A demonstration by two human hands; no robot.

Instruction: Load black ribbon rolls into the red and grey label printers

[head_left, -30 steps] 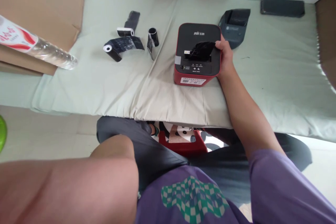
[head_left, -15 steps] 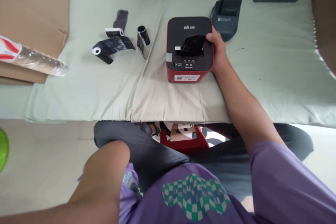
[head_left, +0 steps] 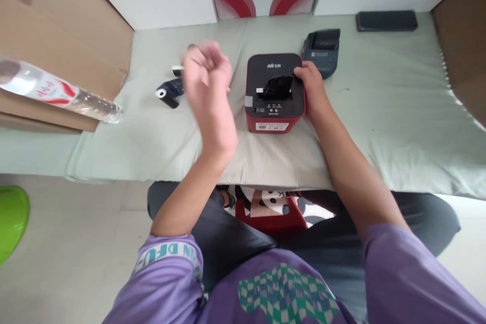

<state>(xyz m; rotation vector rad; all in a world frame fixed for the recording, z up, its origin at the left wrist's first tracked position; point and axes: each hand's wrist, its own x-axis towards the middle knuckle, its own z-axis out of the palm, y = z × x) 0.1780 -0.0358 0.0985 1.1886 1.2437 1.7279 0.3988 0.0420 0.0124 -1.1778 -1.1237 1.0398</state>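
Right hand point(head_left: 313, 88)'s thumb and fingers are clamped on the printer point(head_left: 274, 61)'s right side; left hand point(head_left: 208, 88)'s up in the air, fingers curled but too blurry to tell if they're together. Printer's mid-tabletop point(head_left: 387, 131), grey gadget point(head_left: 322, 61) just behind it, roll point(head_left: 170, 99) over toward the left edge, black case point(head_left: 387, 21) near the back right corner.

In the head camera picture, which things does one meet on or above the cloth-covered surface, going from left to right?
Clear bottle, nearer black roll, left hand, red-and-black device, dark grey device, black flat case.
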